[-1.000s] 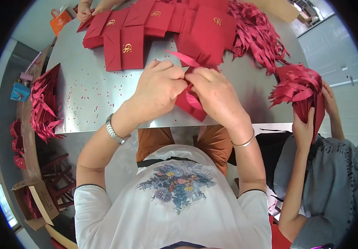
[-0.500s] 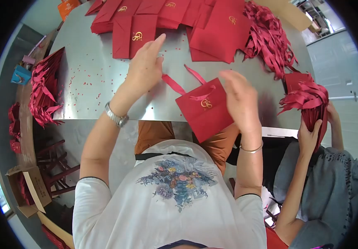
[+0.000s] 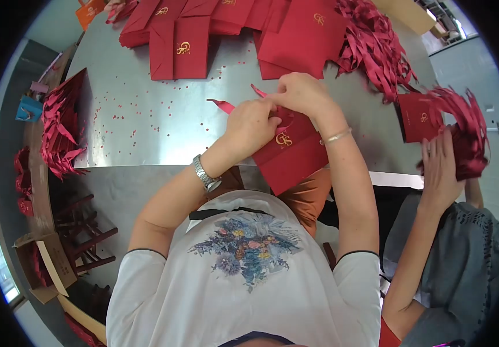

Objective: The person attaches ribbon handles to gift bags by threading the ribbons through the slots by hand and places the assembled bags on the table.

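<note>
A small red paper gift bag (image 3: 298, 162) with a gold logo lies tilted at the table's front edge, its lower end over my lap. My left hand (image 3: 250, 124) is closed at the bag's top edge, pinching the pink-red ribbon (image 3: 221, 106), whose loose end sticks out to the left. Right beside it, my right hand (image 3: 306, 94) is bent over the same edge with its fingertips pinched together; a second ribbon end (image 3: 257, 91) pokes out past them. The fingertips meet near the bag's top, and the exact grip is partly hidden.
Red bags (image 3: 191, 49) are piled along the far side, beside a heap of ribbons (image 3: 370, 49). Ribboned bags (image 3: 61, 133) stand at the left. Red paper dots dot the metal table (image 3: 162, 144). At right, a co-worker's hand (image 3: 443, 168) touches a bundle of ribboned bags (image 3: 469, 139).
My hands were apart, raised on either side of the bag; now both have come together at its top edge and closed. The co-worker's bundle has shifted right.
</note>
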Demonstrator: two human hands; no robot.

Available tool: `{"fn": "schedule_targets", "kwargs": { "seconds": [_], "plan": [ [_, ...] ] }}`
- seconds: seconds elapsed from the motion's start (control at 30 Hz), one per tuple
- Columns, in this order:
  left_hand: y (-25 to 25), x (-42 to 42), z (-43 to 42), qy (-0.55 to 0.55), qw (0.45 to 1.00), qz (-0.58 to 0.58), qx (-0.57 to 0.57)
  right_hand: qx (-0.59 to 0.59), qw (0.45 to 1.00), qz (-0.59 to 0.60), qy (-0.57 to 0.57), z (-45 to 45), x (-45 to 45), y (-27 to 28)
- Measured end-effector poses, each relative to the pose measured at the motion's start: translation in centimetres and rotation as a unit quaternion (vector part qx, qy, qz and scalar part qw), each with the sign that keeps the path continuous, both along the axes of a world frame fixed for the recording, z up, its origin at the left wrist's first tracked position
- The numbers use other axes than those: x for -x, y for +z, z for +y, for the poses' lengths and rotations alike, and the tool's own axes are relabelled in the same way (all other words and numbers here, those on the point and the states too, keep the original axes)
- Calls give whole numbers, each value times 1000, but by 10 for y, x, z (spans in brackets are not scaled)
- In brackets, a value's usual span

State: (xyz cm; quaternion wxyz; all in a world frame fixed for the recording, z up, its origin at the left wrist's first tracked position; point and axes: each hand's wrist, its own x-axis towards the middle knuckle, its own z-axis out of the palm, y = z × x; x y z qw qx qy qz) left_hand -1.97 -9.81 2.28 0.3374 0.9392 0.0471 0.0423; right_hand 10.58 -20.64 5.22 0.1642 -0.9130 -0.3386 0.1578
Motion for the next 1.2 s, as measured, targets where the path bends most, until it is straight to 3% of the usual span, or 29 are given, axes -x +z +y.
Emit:
{"fn": "schedule_targets", "kwargs": {
  "seconds": [0.1, 0.17, 0.2, 0.27, 0.3, 0.43, 0.5, 0.53, 0.57, 0.63, 0.67, 0.73, 0.87, 1.0, 1.2],
  "plan": [
    [-9, -3, 0, 20, 998, 40, 40, 79, 994, 7, 81, 7, -11, -4],
    [-19, 0, 2, 10, 992, -98, 79, -45, 994, -28, 91, 4, -16, -23],
    [-23, 1, 2, 11, 992, -98, 81, -43, 994, -27, 92, 4, -15, -30],
    [-30, 3, 2, 1, 976, -163, 143, -233, 968, 23, -89, 3, -12, -44],
    [-32, 4, 3, 2, 976, -162, 144, -249, 964, -27, -90, 4, -7, -48],
    [-35, 6, 6, -25, 979, -176, 104, -260, 958, -34, -120, 2, 0, -56],
    [-32, 7, 8, -21, 980, -174, 97, -328, 925, -105, -162, -4, 0, -53],
    [-28, 8, 9, -8, 977, -168, 129, -339, 918, -85, -186, -11, 8, -39],
    [-23, 9, 10, 6, 973, -162, 161, -338, 919, -85, -183, -20, 20, -31],
    [-19, 7, 29, -18, 979, -182, 92, -335, 917, -66, -206, -37, 50, -21],
    [-25, 4, 41, -35, 975, -220, 7, -336, 919, -91, -184, -43, 69, -26],
    [-24, 0, 65, -119, 971, -198, -60, -336, 921, -147, -131, -51, 100, -46],
    [-19, -2, 77, -164, 972, -146, -78, -271, 933, -228, -67, -51, 120, -61],
    [-14, -8, 80, -162, 972, -116, -122, -199, 940, -275, -44, -50, 122, -63],
    [-24, -17, 61, -18, 971, -149, -184, -184, 946, -267, -30, -49, 121, -58]
  ]
}}
